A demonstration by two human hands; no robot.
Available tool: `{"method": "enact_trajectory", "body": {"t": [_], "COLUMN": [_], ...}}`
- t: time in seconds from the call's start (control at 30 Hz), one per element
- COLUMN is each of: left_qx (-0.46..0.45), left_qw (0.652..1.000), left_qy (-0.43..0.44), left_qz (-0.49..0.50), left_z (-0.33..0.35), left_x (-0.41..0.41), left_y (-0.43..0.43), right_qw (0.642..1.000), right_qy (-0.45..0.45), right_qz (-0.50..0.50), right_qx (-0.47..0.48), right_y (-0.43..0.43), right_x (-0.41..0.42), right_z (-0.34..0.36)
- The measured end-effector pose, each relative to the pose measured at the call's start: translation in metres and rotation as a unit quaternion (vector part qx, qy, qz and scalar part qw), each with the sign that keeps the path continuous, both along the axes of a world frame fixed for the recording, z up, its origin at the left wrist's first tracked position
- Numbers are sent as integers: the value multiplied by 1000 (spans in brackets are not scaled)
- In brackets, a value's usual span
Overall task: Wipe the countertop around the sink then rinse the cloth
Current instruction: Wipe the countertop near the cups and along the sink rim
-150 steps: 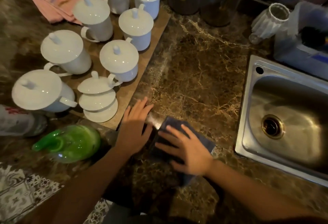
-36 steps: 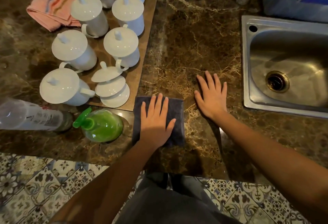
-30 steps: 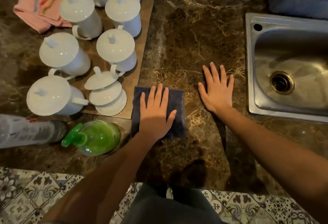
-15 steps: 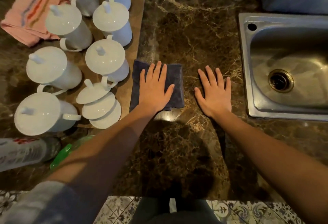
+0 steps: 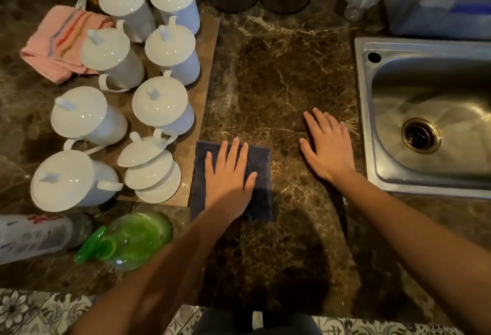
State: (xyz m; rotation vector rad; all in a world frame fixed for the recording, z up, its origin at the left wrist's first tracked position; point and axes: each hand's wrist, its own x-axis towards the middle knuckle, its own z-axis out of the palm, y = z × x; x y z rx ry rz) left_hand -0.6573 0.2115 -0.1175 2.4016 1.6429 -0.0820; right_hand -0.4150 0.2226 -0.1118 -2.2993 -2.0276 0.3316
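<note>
At the far left of the bench a pink towel lies folded. Beside it lidded white mugs crowd a brown mat, and nearer the front edge a white bottle and a green spray bottle lie on their sides. Just right of the mat's near corner sits the dark cloth, folded flat into an almost square pad whose slightly longer side runs away from the person. One of its edges touches or very nearly touches the mat. The left hand presses down on the middle of it with straight, spread fingers pointing away from the body, not gathering or pinching the fabric. Across a strip of bare marble, the right hand rests palm-down and flat on the stone, holding nothing, just beside the sink rim. The basin and its drain lie further right. The relation that matters is that the cloth is under the left hand only, and the sink lies to its right, beyond the right hand. Any stroke toward the rim would likely carry the pad sideways across its short axis, and the right hand sits in that path. Wiping looks unfinished and rinsing has not begun.
</note>
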Motion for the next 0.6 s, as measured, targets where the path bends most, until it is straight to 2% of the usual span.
{"method": "enact_trajectory", "body": {"t": [0.33,0.47,0.6], "left_qx": [32,42,30], "left_qw": [999,999,999], "left_qy": [5,11,22], "left_qz": [-26,-20,-8], "left_z": [-3,-3,2], "left_x": [41,40,35], "left_y": [158,155,114], "right_qw": [1000,1000,999], "right_qy": [-1,-2,-8], "right_qz": [-26,-22,-21], "right_qx": [-6,-14,-25], "right_y": [2,3,3], "right_x": [5,4,3], "right_z": [-8,-6,-4]}}
